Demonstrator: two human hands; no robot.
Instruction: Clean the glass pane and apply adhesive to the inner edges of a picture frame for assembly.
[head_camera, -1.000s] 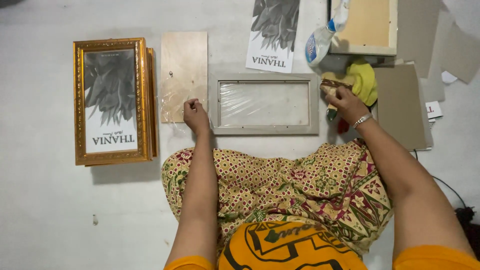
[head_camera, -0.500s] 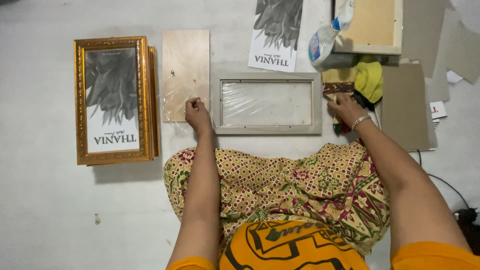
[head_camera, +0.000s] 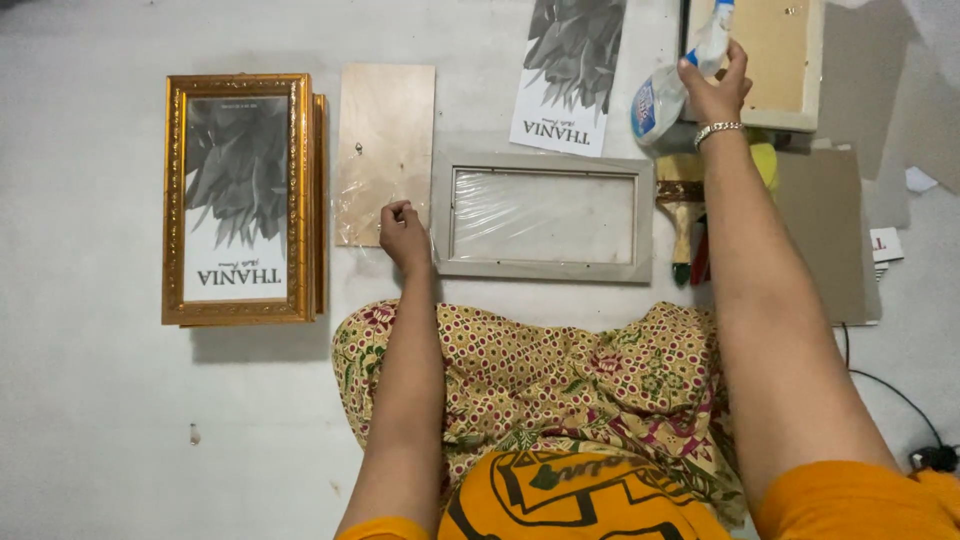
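Both busy: right hand (head_camera: 712, 92) grips half-hidden spray bottle (head_camera: 655, 100); left hand (head_camera: 403, 232) clenched beside grey frame (head_camera: 540, 215).

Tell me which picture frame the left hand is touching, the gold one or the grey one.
The grey frame: the left hand rests at its left edge. The gold frame lies apart, farther left.

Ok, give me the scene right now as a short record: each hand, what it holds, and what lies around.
left hand: fist at the left edge of the grey frame
right hand: holds the spray bottle, lifted
left of frame: plywood board, gold frame
above frame: print
right of frame: brush
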